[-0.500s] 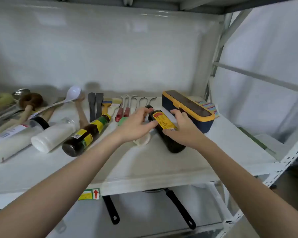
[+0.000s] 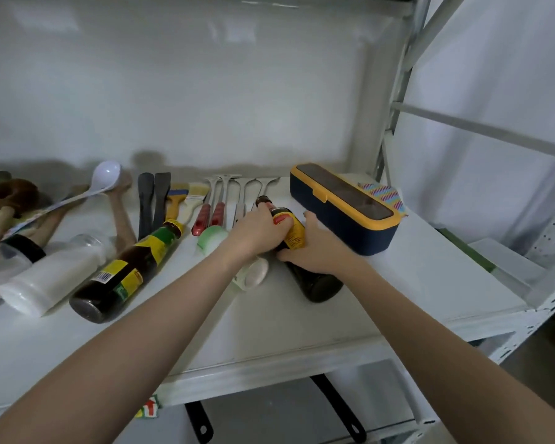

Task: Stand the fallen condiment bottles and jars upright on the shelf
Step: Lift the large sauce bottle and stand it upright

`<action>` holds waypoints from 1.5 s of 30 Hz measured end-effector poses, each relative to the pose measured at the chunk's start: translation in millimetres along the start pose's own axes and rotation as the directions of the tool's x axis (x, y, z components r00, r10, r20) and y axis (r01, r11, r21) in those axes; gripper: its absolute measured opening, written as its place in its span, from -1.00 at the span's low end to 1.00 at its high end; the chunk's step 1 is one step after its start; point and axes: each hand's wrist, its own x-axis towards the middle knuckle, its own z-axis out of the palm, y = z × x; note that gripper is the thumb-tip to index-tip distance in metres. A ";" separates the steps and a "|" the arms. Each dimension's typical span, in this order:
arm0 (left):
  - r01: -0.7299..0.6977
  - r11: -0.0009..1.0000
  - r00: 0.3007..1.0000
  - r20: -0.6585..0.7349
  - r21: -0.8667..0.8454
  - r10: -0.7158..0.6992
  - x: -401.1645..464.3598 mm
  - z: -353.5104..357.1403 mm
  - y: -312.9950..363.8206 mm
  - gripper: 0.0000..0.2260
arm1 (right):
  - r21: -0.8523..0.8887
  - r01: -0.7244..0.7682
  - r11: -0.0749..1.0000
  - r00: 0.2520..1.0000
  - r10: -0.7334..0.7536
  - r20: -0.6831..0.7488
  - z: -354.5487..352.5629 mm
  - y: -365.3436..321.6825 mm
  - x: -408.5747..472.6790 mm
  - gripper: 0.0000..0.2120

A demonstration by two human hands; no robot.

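Observation:
A dark sauce bottle with a yellow label (image 2: 314, 283) lies on its side on the white shelf (image 2: 302, 328), neck pointing to the back. My left hand (image 2: 258, 230) grips its neck and shoulder. My right hand (image 2: 318, 248) wraps around its middle. Left of them a second dark bottle with a yellow and green label (image 2: 125, 270) lies flat, beside a white bottle (image 2: 55, 277) and another white bottle with a black cap (image 2: 0, 267), both on their sides. A small white jar with a green lid (image 2: 247, 274) lies partly under my left wrist.
A navy box with a yellow rim (image 2: 343, 206) stands just right of the held bottle. Utensils line the back: a white ladle (image 2: 106, 177), black spatulas (image 2: 154, 200), brushes (image 2: 186, 197), red-handled tools (image 2: 209, 213). Black pan handles (image 2: 337, 408) show on the level below.
My left hand has closed over the bottle's neck and my right hand has wrapped tighter around its body. The bottle still lies on the shelf.

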 end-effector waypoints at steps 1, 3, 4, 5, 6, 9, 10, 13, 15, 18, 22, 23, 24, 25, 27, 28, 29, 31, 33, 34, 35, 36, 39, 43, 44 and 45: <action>0.012 1.000 1.000 0.004 0.004 -0.012 1.9 0.6 1.2 -0.45 | -0.022 0.028 0.999 0.999 -0.028 -0.020 1.2 -0.6 -1.9 -0.13; 0.029 1.000 1.000 0.003 -0.006 -0.029 1.5 0.8 4.6 -0.40 | -0.059 0.074 0.995 0.996 -0.077 -0.054 2.6 -1.8 -5.6 -0.18; 0.038 0.999 0.999 0.004 -0.025 -0.038 1.1 1.5 5.7 -0.38 | -0.059 0.082 0.995 0.994 -0.086 -0.069 3.3 -1.0 -6.4 -0.17; 0.038 0.998 0.999 0.004 -0.058 -0.038 0.9 2.5 6.6 -0.36 | -0.048 0.091 0.995 0.992 -0.094 -0.087 3.5 -0.9 -8.1 -0.16; 0.026 0.994 1.000 -0.005 -0.103 -0.027 1.6 3.5 7.1 -0.35 | -0.025 0.095 0.995 0.989 -0.098 -0.109 3.6 0.1 -9.3 -0.16; -0.084 0.973 0.992 -0.114 -0.213 0.061 3.3 5.4 11.8 -0.35 | 0.082 0.172 0.982 0.952 -0.144 -0.270 4.6 2.6 -14.4 -0.17; -0.125 0.966 0.984 -0.152 -0.225 0.092 3.3 5.6 15.1 -0.35 | 0.133 0.202 0.970 0.930 -0.148 -0.336 5.8 4.0 -15.2 -0.16; -0.177 0.946 0.976 -0.175 -0.270 0.133 1.2 5.4 27.0 -0.20 | 0.237 0.252 0.938 0.877 -0.118 -0.466 11.8 8.4 -12.0 -0.17; -0.173 0.933 0.979 -0.163 -0.315 0.126 -1.0 6.1 31.6 -0.10 | 0.293 0.280 0.914 0.859 -0.102 -0.502 16.4 12.5 -8.4 -0.15; -0.182 0.909 0.976 -0.177 -0.375 0.123 -0.8 5.3 36.2 -0.11 | 0.323 0.345 0.882 0.839 -0.135 -0.527 20.7 15.0 -7.6 -0.13; -0.265 0.857 0.950 -0.270 -0.441 0.154 1.2 0.5 42.7 -0.17 | 0.297 0.444 0.845 0.790 -0.213 -0.574 24.0 16.3 -10.0 -0.15; -0.295 0.852 0.941 -0.288 -0.433 0.179 0.2 0.0 43.6 -0.22 | 0.288 0.464 0.837 0.778 -0.230 -0.585 25.3 17.4 -9.7 -0.15; -0.327 0.848 0.930 -0.304 -0.417 0.209 -1.8 -0.7 44.0 -0.28 | 0.284 0.482 0.829 0.766 -0.242 -0.595 26.6 19.0 -8.9 -0.14; -0.350 0.846 0.921 -0.315 -0.402 0.231 -3.5 -0.7 43.4 -0.29 | 0.288 0.494 0.820 0.760 -0.246 -0.602 27.9 20.6 -8.0 -0.13; -0.386 0.843 0.905 -0.333 -0.376 0.265 -7.1 -1.0 41.3 -0.22 | 0.324 0.503 0.801 0.761 -0.235 -0.604 29.0 21.9 -8.2 -0.10; -0.395 0.843 0.901 -0.334 -0.366 0.277 -8.7 -1.3 40.3 -0.16 | 0.343 0.509 0.790 0.765 -0.232 -0.600 28.7 21.7 -9.4 -0.09; -0.402 0.841 0.899 -0.332 -0.361 0.287 -9.3 -1.9 39.2 -0.12 | 0.363 0.516 0.776 0.770 -0.234 -0.594 27.9 21.9 -10.5 -0.08; -0.414 0.837 0.897 -0.317 -0.359 0.308 -9.2 -3.1 38.2 -0.07 | 0.402 0.529 0.747 0.780 -0.241 -0.578 24.9 22.6 -13.0 -0.09; -0.437 0.833 0.887 -0.317 -0.340 0.336 -9.6 -3.5 38.7 -0.06 | 0.442 0.533 0.721 0.791 -0.240 -0.562 22.1 24.4 -15.4 -0.12; -0.453 0.831 0.877 -0.329 -0.321 0.351 -10.1 -2.9 38.9 -0.08 | 0.454 0.534 0.713 0.795 -0.241 -0.557 21.0 25.7 -16.4 -0.12; -0.468 0.831 0.866 -0.343 -0.302 0.363 -10.6 -2.0 39.2 -0.11 | 0.460 0.537 0.707 0.797 -0.246 -0.552 20.4 26.6 -17.3 -0.12; -0.480 0.829 0.857 -0.357 -0.286 0.373 -11.6 -0.9 39.3 -0.15 | 0.465 0.539 0.702 0.799 -0.253 -0.545 19.9 27.9 -18.0 -0.11; -0.525 0.817 0.823 -0.387 -0.239 0.415 -15.7 2.8 38.5 -0.21 | 0.478 0.535 0.696 0.814 -0.274 -0.512 20.0 34.4 -16.8 -0.13; -0.532 0.814 0.816 -0.397 -0.233 0.420 -18.1 2.5 35.2 -0.20 | 0.481 0.506 0.716 0.841 -0.286 -0.459 21.3 40.6 -12.6 -0.32; -0.530 0.813 0.819 -0.396 -0.241 0.416 -17.9 1.7 34.0 -0.20 | 0.485 0.496 0.720 0.849 -0.285 -0.446 21.3 40.1 -12.2 -0.34; -0.530 0.813 0.818 -0.397 -0.242 0.415 -17.9 0.9 33.0 -0.20 | 0.489 0.489 0.722 0.855 -0.285 -0.434 21.3 38.9 -12.3 -0.35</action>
